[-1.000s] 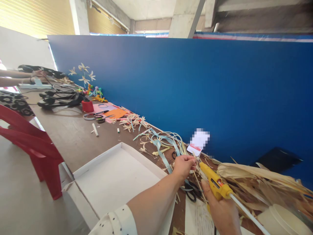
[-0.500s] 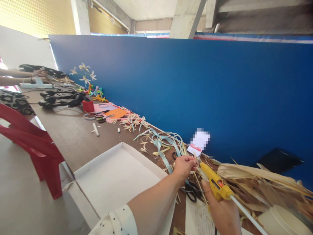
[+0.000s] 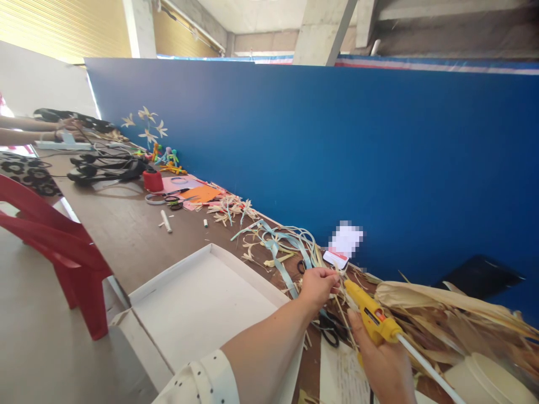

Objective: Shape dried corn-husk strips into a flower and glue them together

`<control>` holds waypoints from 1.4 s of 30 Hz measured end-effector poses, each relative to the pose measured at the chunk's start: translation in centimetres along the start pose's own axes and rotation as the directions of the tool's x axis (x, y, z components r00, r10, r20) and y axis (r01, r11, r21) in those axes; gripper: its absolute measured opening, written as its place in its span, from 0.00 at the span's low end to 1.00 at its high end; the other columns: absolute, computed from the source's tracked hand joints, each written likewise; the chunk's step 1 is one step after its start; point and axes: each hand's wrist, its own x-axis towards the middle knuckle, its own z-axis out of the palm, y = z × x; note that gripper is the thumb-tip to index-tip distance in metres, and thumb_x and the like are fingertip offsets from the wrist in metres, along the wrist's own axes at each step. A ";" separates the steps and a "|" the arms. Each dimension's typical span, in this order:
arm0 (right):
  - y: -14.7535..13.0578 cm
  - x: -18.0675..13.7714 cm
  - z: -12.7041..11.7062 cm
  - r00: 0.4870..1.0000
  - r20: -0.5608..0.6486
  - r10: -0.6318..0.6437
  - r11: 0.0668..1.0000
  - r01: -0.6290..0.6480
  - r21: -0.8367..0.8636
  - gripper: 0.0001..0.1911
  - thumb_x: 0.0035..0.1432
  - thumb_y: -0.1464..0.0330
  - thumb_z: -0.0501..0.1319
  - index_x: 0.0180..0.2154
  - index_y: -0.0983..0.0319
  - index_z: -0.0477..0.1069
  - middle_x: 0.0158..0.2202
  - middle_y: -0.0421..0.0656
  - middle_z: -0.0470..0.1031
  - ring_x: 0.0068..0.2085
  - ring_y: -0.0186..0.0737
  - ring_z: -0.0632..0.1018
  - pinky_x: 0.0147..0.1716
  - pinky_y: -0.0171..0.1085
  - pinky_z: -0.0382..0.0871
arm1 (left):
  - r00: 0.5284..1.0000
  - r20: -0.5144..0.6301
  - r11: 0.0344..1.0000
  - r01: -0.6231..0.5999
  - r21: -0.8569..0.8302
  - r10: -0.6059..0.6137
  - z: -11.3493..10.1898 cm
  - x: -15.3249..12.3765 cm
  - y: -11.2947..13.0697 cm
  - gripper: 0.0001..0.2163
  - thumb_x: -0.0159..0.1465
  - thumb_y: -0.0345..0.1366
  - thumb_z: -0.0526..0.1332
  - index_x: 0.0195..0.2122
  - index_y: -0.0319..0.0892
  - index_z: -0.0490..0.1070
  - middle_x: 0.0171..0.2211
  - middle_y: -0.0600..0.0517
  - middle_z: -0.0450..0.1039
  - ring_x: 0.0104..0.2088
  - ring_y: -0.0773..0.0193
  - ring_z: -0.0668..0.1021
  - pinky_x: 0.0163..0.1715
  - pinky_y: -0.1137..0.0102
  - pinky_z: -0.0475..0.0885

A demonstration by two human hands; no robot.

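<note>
Light comes from the left — the yellow shutter (image 3: 63,25) glows, the blue board (image 3: 269,134) darkens rightward, the husks (image 3: 474,328) blur.

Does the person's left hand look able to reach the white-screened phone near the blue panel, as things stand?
Probably yes: the phone lies uncovered just beyond the left hand, though that hand seems busy pinching something near the yellow plastic glue gun.
</note>
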 end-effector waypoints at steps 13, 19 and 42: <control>0.9 0.9 -0.3 0.997 0.071 0.042 0.999 -0.042 0.006 0.30 0.44 0.44 0.59 0.36 0.64 0.72 0.35 0.53 0.75 0.44 0.58 0.73 0.43 0.49 0.64 | 1.000 0.003 1.000 0.003 0.000 -0.003 0.1 0.1 -0.1 0.04 0.55 0.26 0.60 0.27 0.34 0.74 0.18 0.54 0.69 0.18 0.74 0.69 0.23 0.76 0.68; 1.4 1.5 -1.7 0.977 0.144 0.156 0.985 -0.165 0.053 0.28 0.43 0.47 0.62 0.35 0.64 0.73 0.36 0.50 0.76 0.43 0.54 0.73 0.45 0.47 0.63 | 0.998 -0.058 0.999 -0.028 -0.019 0.027 0.1 0.5 -0.3 0.02 0.54 0.28 0.63 0.26 0.35 0.74 0.19 0.54 0.69 0.20 0.73 0.70 0.25 0.76 0.69; 5.6 -1.9 -6.6 0.435 0.728 0.530 -0.045 -0.843 0.537 0.12 0.55 0.72 0.61 0.42 0.65 0.65 0.31 0.42 0.70 0.18 0.25 0.67 0.15 0.29 0.65 | 0.998 -0.053 1.000 -0.023 -0.018 0.022 0.2 -0.3 0.3 0.02 0.53 0.28 0.64 0.26 0.34 0.74 0.19 0.53 0.69 0.20 0.74 0.70 0.25 0.77 0.70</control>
